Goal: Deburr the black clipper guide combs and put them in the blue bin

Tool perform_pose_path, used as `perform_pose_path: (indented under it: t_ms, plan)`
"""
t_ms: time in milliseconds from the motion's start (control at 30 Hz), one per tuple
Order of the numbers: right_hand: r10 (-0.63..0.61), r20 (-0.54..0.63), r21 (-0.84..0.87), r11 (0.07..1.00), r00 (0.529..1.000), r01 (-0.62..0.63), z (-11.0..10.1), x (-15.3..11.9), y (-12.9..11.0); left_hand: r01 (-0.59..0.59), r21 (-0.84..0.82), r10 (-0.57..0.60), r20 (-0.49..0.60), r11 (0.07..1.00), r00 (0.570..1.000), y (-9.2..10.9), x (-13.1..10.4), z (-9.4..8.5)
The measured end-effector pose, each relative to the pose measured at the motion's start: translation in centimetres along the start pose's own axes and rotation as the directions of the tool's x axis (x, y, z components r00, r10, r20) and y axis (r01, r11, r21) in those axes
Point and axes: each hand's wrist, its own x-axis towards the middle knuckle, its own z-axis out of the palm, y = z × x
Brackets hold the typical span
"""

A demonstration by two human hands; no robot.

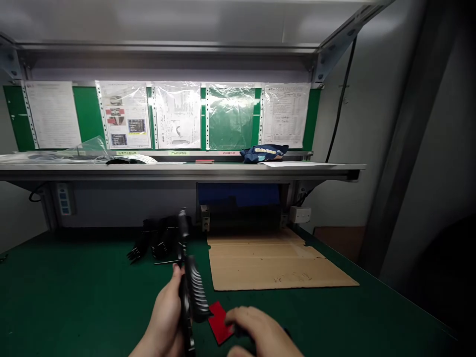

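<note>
My left hand [165,317] is closed around a bundle of long, glossy black parts [184,292], held upright near the middle of the bench. Beside it fans out a curved, ribbed row of black pieces [199,292]; motion blurs the exact kind. My right hand [260,329] is curled low over the bench, its fingers at the edge of a red flat card [219,322]. Something dark shows under those fingers, too hidden to name. Further back on the green bench top [89,292] lie several bundles of black parts [159,243].
A flat cardboard sheet [275,265] covers the bench at right, before a dark machine with a blue cover [238,194]. Above runs a shelf [223,169] bearing a dark blue pouch [264,153] and plastic bags [85,151]. Papers in sleeves [177,116] hang behind.
</note>
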Motion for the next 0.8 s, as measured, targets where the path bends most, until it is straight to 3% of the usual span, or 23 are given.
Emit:
perform_pose_path:
  t_ms: [133,233,367,500,600,667,733,800]
  plan:
    - [0.225,-0.099,-0.221,0.945,0.969,-0.242,-1.6,1.6,2.8,-0.074,0.005,0.071,0.247,0.997,0.966,2.5,0.4,-3.7]
    - [0.226,-0.103,-0.245,0.938,0.969,-0.244,-0.4,3.2,3.1,-0.028,0.011,0.023,0.308,1.000,0.951,3.4,1.4,-6.2]
    - [0.219,-0.043,-0.247,0.943,0.975,-0.223,2.7,5.3,0.9,0.047,0.007,-0.047,0.354,0.999,0.934,2.7,2.9,-8.7]
    - [0.246,0.015,-0.254,0.938,0.969,-0.235,4.8,5.9,-0.1,0.138,0.039,-0.140,0.482,0.990,0.865,1.2,3.4,-10.1]
    - [0.165,-0.011,-0.045,0.985,0.986,-0.165,4.7,5.3,0.1,0.193,0.040,-0.179,0.594,0.980,0.784,0.1,3.1,-10.3]
    - [0.060,-0.116,0.118,0.992,0.991,-0.046,4.2,4.9,0.2,0.238,0.047,-0.216,0.614,0.970,0.759,-0.4,2.7,-10.2]
    - [-0.072,-0.255,0.121,0.987,0.964,0.106,3.8,4.5,0.0,0.275,0.067,-0.263,0.572,0.959,0.777,-1.0,2.3,-9.9]
    - [-0.249,-0.336,0.000,0.965,0.908,0.264,3.9,4.2,-0.2,0.302,0.112,-0.316,0.507,0.947,0.802,-1.5,1.8,-9.6]
